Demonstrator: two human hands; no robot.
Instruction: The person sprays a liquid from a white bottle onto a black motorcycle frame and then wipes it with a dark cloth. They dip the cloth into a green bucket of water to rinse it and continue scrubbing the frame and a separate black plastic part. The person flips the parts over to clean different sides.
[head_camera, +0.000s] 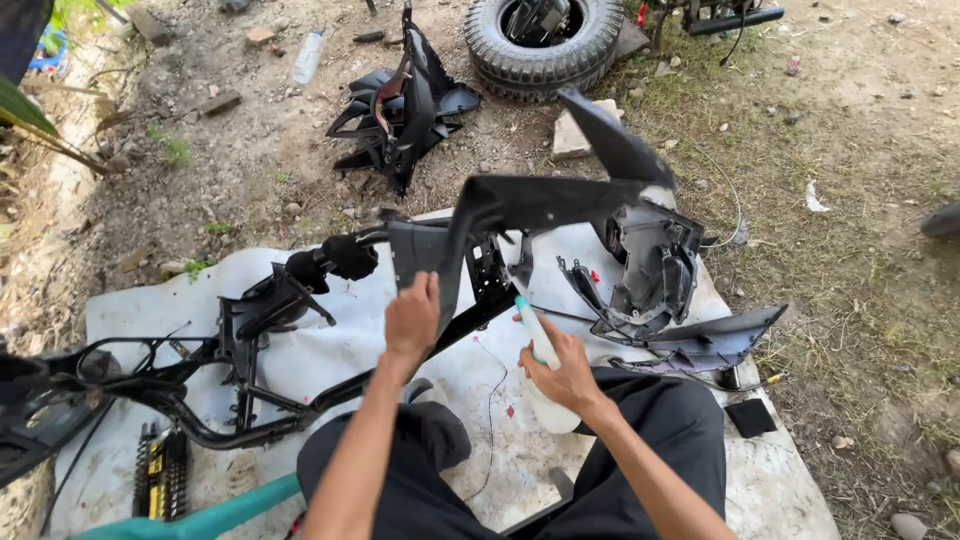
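My left hand (412, 318) grips the lower edge of a large black plastic scooter body panel (540, 205), which stands tilted up in front of me. My right hand (563, 372) is closed around a white squeeze bottle (537, 335) with a teal tip that points up toward the panel. Both hands are over my lap, above my dark trousers (650, 440). Under the panel lies a bare black scooter frame (250, 340) on a white sheet (330, 275).
More black body panels lie at the right (650, 265) and on the dirt behind (400, 105). A tyre (545, 40) sits at the back, with a flat stone (575, 135) near it. A yellow-and-black shock absorber (160, 470) lies at lower left, a teal stool edge (210, 520) below.
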